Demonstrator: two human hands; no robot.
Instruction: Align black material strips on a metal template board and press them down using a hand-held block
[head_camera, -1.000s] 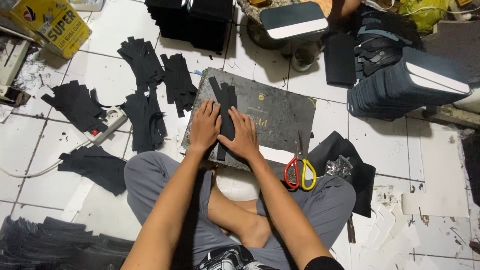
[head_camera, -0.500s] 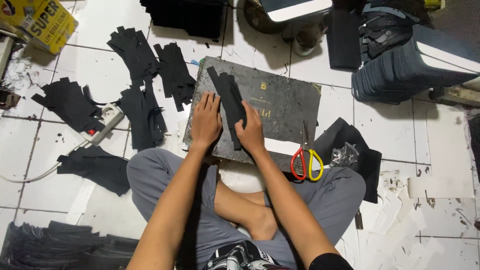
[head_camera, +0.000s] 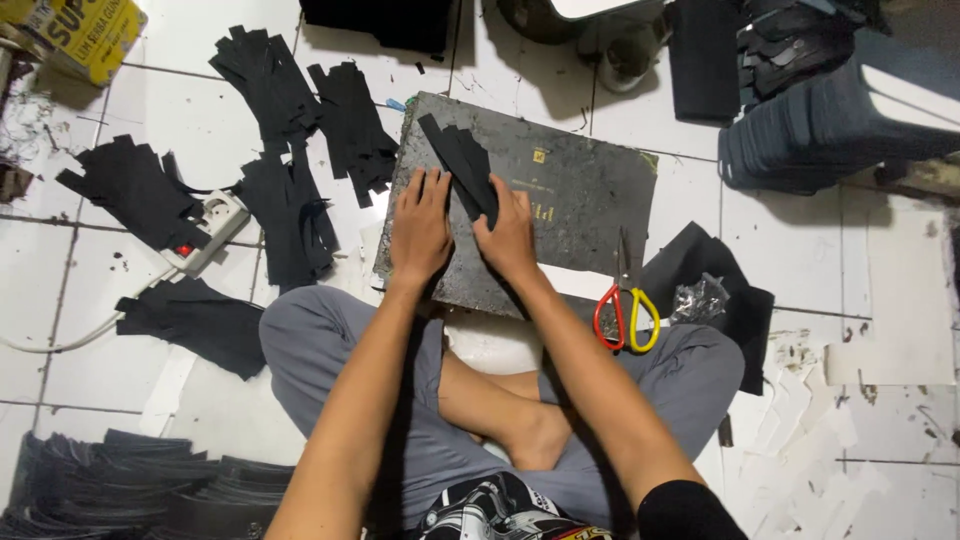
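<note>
A yellow cardboard box (head_camera: 85, 35) is sitting at the far 10 o'clock corner of the view; what it is holding cannot be told from here. A white power strip (head_camera: 208, 232) is lying on the white tiled floor (head_camera: 880, 300) at 9 o'clock of the hands, with one black plug sitting in it.

The person is sitting cross-legged with a dark grey board (head_camera: 560, 195) resting across the knees. The left hand (head_camera: 420, 225) is lying flat on the board, fingers together and pressing down. The right hand (head_camera: 508, 235) is lying just beside it at 3 o'clock, also flat, its fingertips pressing on the lower end of a stack of black fabric strips (head_camera: 458, 160). The strips are running from under those fingertips toward 11 o'clock, lying between the two hands and touching both.

Scissors with red and yellow handles (head_camera: 625, 305) are lying at 4 o'clock of the right hand, on the board's near edge. Piles of cut black pieces (head_camera: 290, 200) are spreading over the floor at 9 to 11 o'clock of the left hand. A stack of dark sheets (head_camera: 820, 125) is standing at 2 o'clock, well apart.
</note>
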